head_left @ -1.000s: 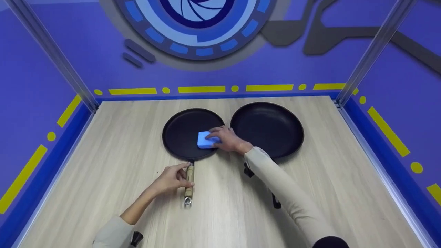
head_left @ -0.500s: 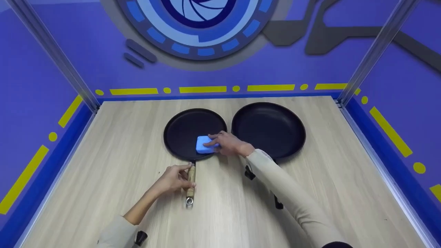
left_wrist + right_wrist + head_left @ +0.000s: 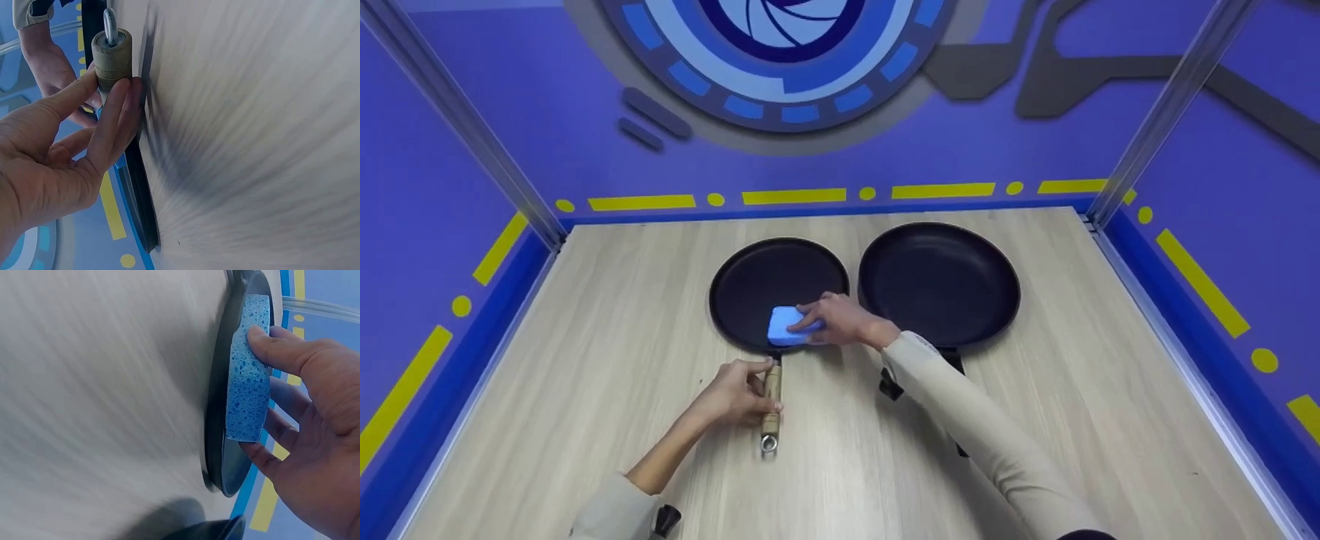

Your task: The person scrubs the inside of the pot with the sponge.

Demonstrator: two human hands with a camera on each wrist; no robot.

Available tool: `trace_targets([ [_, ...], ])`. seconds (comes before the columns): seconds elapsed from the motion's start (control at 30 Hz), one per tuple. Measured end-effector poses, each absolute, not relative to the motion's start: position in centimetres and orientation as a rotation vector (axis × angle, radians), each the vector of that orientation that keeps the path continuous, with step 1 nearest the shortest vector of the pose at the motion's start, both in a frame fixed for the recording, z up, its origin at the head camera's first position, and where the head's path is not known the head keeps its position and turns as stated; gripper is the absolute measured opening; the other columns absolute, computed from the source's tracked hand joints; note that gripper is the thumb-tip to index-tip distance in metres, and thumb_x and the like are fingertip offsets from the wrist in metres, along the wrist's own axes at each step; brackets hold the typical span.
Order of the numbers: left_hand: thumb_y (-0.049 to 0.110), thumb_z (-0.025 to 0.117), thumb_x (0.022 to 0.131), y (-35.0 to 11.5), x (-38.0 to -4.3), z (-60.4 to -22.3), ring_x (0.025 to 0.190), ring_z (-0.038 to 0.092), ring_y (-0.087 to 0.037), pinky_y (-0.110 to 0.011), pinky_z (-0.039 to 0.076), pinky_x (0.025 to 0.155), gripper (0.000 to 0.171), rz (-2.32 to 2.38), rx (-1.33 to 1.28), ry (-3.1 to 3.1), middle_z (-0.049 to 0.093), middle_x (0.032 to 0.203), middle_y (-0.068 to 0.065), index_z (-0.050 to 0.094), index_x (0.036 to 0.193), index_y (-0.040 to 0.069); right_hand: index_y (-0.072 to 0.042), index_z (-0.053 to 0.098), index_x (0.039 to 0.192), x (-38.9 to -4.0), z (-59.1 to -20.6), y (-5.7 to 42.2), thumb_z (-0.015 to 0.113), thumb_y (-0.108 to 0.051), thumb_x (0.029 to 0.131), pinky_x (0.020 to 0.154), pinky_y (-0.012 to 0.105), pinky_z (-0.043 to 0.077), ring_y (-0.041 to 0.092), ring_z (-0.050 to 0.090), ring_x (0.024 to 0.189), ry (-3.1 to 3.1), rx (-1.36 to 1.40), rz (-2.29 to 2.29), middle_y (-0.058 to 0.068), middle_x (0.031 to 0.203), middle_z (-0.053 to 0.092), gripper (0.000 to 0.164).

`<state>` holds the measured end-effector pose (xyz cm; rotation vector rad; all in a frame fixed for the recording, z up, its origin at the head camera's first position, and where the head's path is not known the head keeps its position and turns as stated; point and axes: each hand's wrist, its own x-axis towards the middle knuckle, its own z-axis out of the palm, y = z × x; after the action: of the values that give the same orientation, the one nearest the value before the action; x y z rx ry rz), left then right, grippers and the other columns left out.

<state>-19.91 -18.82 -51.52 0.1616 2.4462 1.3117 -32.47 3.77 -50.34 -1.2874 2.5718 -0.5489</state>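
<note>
A flat black pan (image 3: 757, 281) lies on the table, its bamboo-like handle (image 3: 772, 390) pointing toward me. My left hand (image 3: 735, 394) grips that handle between thumb and fingers; in the left wrist view the handle's end (image 3: 112, 56) with a metal ring shows above the fingers. A blue sponge (image 3: 784, 326) is in my right hand (image 3: 844, 319), over the near part of the pan's cooking surface. The right wrist view shows the sponge's porous edge (image 3: 247, 371), with my thumb on one side and fingers (image 3: 261, 455) around it.
Just right of the flat pan stands a larger, deeper black frying pan (image 3: 937, 277), its handle partly hidden under my right sleeve (image 3: 960, 405). The wooden table (image 3: 622, 300) is bounded by blue-purple panels (image 3: 495, 112) at the back and sides.
My right hand has slid the sponge toward me and slightly left across the flat pan, to near the handle joint. The left hand keeps its grip on the handle.
</note>
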Motion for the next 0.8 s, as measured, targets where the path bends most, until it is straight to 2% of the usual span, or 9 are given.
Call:
trace_targets([
  [0.1,0.001,0.088,0.076,-19.0,-19.8,-51.7,0.066,0.064,-0.010,-0.031,0.063,0.059,0.080,1.327,0.171,2.447,0.072,0.083,-0.013,0.049,0.146,-0.006,-0.020,0.076,0.121,-32.3,-50.7,3.2,0.077,-0.017,0.091,0.115,0.049,0.047,0.032,0.061,0.131,2.594,-1.285,-0.613,0.015,0.143,0.059,0.030],
  [0.23,0.003,0.089,0.076,-19.1,-19.8,-51.8,0.063,0.061,-0.008,-0.026,0.060,0.056,0.080,1.338,0.178,2.457,0.071,0.077,-0.010,0.050,0.145,-0.006,-0.020,0.079,0.115,-32.1,-51.0,2.4,0.081,-0.018,0.087,0.102,0.048,0.058,0.032,0.064,0.125,2.619,-1.277,-0.687,0.014,0.138,0.063,0.027],
  [0.37,0.003,0.089,0.076,-19.1,-19.8,-51.7,0.058,0.062,-0.007,-0.029,0.062,0.055,0.080,1.354,0.134,2.430,0.071,0.070,-0.007,0.050,0.145,-0.006,-0.022,0.079,0.116,-32.1,-51.2,1.5,0.082,-0.020,0.087,0.100,0.048,0.059,0.033,0.063,0.126,2.626,-1.267,-0.686,0.013,0.139,0.063,0.029],
  [0.57,0.000,0.089,0.075,-19.2,-19.7,-51.6,0.059,0.065,-0.008,-0.029,0.063,0.058,0.080,1.347,0.080,2.424,0.074,0.072,-0.010,0.051,0.144,-0.006,-0.022,0.078,0.117,-31.8,-51.8,0.1,0.079,-0.023,0.090,0.095,0.048,0.061,0.033,0.065,0.123,2.652,-1.323,-0.663,0.015,0.140,0.061,0.027],
  [0.8,0.000,0.087,0.077,-19.1,-19.6,-51.6,0.060,0.064,-0.007,-0.030,0.064,0.059,0.080,1.382,0.153,2.403,0.074,0.074,-0.013,0.046,0.145,-0.010,-0.025,0.077,0.117,-31.8,-52.2,-1.4,0.076,-0.026,0.093,0.102,0.043,0.058,0.029,0.062,0.128,2.722,-1.280,-0.614,0.015,0.146,0.057,0.024],
])
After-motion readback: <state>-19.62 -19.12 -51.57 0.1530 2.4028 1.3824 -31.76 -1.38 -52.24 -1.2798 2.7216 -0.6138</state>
